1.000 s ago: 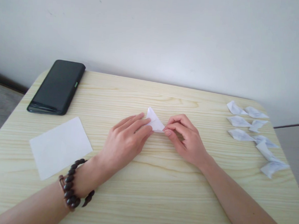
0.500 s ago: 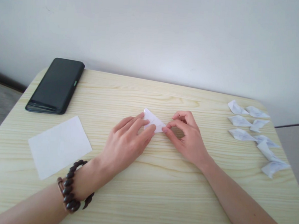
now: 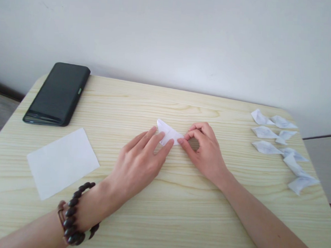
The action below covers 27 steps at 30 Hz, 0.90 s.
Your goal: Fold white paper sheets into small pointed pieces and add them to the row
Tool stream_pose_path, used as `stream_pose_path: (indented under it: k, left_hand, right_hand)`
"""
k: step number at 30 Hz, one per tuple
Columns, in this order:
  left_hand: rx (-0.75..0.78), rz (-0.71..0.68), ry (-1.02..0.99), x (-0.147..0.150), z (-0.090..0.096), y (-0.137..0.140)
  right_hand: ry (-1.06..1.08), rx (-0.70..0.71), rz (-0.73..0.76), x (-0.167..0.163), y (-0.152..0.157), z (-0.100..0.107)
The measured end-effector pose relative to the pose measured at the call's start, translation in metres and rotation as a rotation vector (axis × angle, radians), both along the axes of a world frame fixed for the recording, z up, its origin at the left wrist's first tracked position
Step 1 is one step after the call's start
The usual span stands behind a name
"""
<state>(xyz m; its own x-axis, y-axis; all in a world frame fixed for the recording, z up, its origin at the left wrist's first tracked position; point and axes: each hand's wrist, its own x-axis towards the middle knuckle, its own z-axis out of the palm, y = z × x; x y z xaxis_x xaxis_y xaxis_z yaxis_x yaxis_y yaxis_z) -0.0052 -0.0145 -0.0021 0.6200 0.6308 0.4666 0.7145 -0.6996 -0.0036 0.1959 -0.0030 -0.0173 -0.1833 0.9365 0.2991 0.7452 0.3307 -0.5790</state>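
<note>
A small white folded paper (image 3: 169, 133) lies on the table between my two hands, its narrow tip pointing up and left. My left hand (image 3: 141, 156) holds it down from the left, with the index fingertip and thumb tip on the paper and the other fingers stretched beside it. My right hand (image 3: 206, 149) pinches the paper's right corner between thumb and index finger, the remaining fingers curled. That corner is partly hidden by the fingertips. A dark beaded bracelet (image 3: 72, 212) circles my left wrist.
On the left of the pale wooden table (image 3: 136, 227) lies a flat white sheet of paper (image 3: 63, 162), with a black phone-like device (image 3: 57, 94) behind it. Several folded white paper pieces (image 3: 266, 132) lie along the right side. A white wall (image 3: 170, 38) stands behind the table.
The folded paper's outline has changed slightly, with its upper left tip now narrower. My right hand has shifted a little left while keeping its pinch. The whole view has moved slightly.
</note>
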Motion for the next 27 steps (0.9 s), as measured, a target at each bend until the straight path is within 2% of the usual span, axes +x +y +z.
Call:
stream_pose_path:
  k: [27]
  left_hand:
    - [0.033,0.049,0.099,0.008,0.0033,-0.0032]
  right_hand:
    - [-0.05,0.006,-0.013,-0.0029,-0.0001,0.0003]
